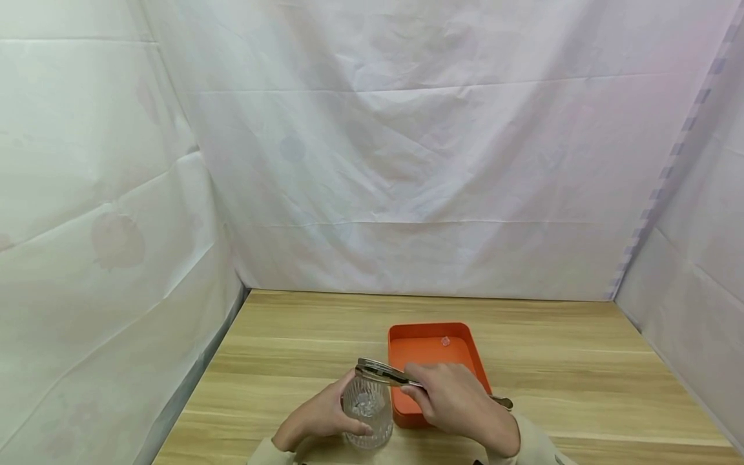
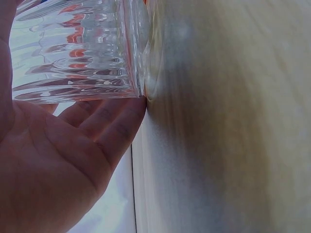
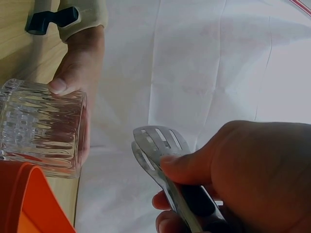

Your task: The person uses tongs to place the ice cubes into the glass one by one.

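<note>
My left hand (image 1: 321, 413) grips a clear ribbed glass (image 1: 380, 423) by its side, thumb across the front. The glass (image 2: 82, 53) stands upright on the wooden table, and its base meets the tabletop in the left wrist view. Several clear, ice-like pieces (image 3: 22, 127) lie at the bottom of the glass. Slotted metal tongs (image 3: 158, 141) are held in my right hand (image 1: 456, 402), thumb on the upper arm. Their heads are close together, above the glass's mouth, and I see nothing between them. The handle end sticks out behind the hand.
An orange tray (image 1: 472, 342) sits just right of the glass, partly under my right hand. One small clear piece (image 1: 445, 341) lies near its far end. White cloth (image 1: 407, 161) hangs behind the wooden table (image 1: 302, 323) and along both sides.
</note>
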A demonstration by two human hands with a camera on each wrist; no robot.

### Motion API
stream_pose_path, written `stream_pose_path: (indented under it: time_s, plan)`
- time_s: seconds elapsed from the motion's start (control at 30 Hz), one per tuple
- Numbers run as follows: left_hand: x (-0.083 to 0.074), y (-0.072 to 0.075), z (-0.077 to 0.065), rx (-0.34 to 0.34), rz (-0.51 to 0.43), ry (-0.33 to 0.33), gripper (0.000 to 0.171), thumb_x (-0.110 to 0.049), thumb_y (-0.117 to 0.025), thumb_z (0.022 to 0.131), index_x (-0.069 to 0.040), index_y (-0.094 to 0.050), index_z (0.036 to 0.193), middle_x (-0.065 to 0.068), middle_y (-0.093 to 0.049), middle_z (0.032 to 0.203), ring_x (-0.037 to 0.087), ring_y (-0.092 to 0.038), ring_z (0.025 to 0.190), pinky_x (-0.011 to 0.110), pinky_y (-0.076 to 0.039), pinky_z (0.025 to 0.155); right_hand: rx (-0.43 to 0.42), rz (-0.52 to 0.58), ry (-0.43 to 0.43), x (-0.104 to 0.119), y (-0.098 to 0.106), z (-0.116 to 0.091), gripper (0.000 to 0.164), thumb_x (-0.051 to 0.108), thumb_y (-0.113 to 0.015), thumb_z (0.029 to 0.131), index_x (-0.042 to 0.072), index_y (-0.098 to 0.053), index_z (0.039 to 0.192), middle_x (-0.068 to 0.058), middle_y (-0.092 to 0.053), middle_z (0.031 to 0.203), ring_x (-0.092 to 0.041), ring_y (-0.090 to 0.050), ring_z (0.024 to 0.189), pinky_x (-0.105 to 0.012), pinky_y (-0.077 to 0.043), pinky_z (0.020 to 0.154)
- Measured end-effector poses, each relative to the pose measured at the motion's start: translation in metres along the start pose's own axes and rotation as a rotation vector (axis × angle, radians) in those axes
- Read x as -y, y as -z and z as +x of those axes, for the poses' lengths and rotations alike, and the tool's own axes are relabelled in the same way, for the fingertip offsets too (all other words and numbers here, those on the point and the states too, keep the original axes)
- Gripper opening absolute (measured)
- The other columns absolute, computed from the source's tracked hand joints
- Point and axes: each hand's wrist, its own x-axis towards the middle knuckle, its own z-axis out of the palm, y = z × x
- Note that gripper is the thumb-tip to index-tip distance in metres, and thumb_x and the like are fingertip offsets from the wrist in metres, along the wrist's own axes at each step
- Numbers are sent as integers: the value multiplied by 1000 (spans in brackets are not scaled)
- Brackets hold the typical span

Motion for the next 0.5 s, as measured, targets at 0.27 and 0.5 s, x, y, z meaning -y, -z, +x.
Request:
stream_pose_path:
  time_s: [0.27,0.5]
  plan:
    - [1,2,1,16,27,-57,86,-30,-87,74,-30,-37,144,2,-59,127,17,-58,111,31,-48,94,53,-5,-30,1,0,-1,22,42,-62,96,25,-53,85,17,-34,58,0,-32,47,-20,-26,42]
    - [2,2,4,30,32,-70,84,-31,-87,74,-23,-39,143,2,-59,128,18,-58,111,31,-47,93,68,16,-45,-1,-1,-2,22,42,-62,96,23,-53,88,15,-32,58,-1,-29,47,-21,-24,41]
